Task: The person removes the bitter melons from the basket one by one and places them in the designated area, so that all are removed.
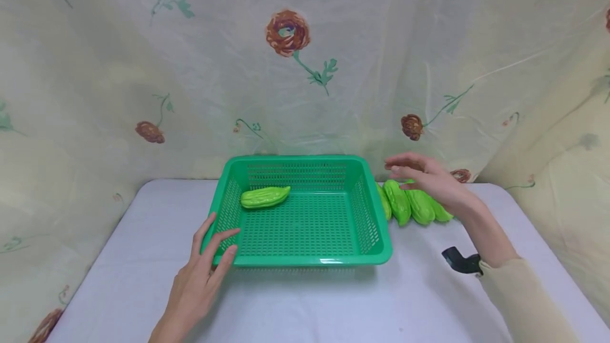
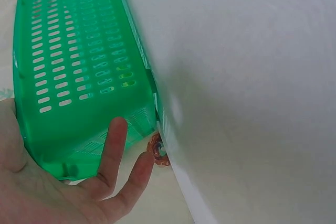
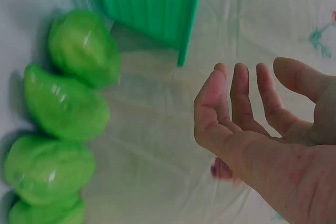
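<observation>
A green plastic basket with slotted walls stands in the middle of the table. One bright green, ridged bitter melon lies inside it toward the back left. My left hand is at the basket's front left corner, its fingers spread and reaching over the rim. Along the basket's right side several more bitter melons lie in a row, shown close up as glossy bitter melons in the right wrist view. Above that row hovers my right hand, fingers loosely bent around nothing.
A white cloth covers the table. Behind and at both sides hangs a pale curtain with a flower print. A black strap-like piece sticks out at the right wrist, by the cream sleeve.
</observation>
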Available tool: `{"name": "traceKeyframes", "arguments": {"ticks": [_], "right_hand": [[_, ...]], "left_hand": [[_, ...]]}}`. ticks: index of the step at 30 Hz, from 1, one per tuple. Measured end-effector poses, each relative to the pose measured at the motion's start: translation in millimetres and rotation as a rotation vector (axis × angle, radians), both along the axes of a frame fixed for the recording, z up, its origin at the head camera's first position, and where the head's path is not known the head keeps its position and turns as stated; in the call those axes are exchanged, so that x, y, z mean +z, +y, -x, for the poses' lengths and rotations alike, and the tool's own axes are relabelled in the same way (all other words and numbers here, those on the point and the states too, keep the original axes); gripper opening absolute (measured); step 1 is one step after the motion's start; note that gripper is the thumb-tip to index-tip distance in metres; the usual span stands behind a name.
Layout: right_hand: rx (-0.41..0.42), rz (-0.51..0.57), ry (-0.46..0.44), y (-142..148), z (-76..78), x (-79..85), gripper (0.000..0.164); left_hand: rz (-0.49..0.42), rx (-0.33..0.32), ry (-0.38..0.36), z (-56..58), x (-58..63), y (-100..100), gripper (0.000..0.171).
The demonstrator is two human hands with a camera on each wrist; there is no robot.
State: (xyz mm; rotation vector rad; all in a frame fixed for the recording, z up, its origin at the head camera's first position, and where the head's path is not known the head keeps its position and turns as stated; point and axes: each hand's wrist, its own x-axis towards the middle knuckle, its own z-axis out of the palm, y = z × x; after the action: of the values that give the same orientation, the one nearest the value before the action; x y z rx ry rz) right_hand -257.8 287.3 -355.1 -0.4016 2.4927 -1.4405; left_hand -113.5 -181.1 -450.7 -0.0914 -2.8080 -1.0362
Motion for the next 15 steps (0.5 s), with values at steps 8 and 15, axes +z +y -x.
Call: {"name": "traceKeyframes", "arguments": {"ticks": [8, 15], "right_hand": [[0.120, 0.038, -0.048, -53, 6.4, 7.8, 0.046], [0.198, 0.039, -0.060, -80, 12.1, 12.6, 0.044]], "left_hand": [[-0.001, -0.004, 0.007, -0.2, 1.4, -2, 0.035], [0.005, -0.005, 0.006, -0.2, 0.3, -1, 0.035]]}}
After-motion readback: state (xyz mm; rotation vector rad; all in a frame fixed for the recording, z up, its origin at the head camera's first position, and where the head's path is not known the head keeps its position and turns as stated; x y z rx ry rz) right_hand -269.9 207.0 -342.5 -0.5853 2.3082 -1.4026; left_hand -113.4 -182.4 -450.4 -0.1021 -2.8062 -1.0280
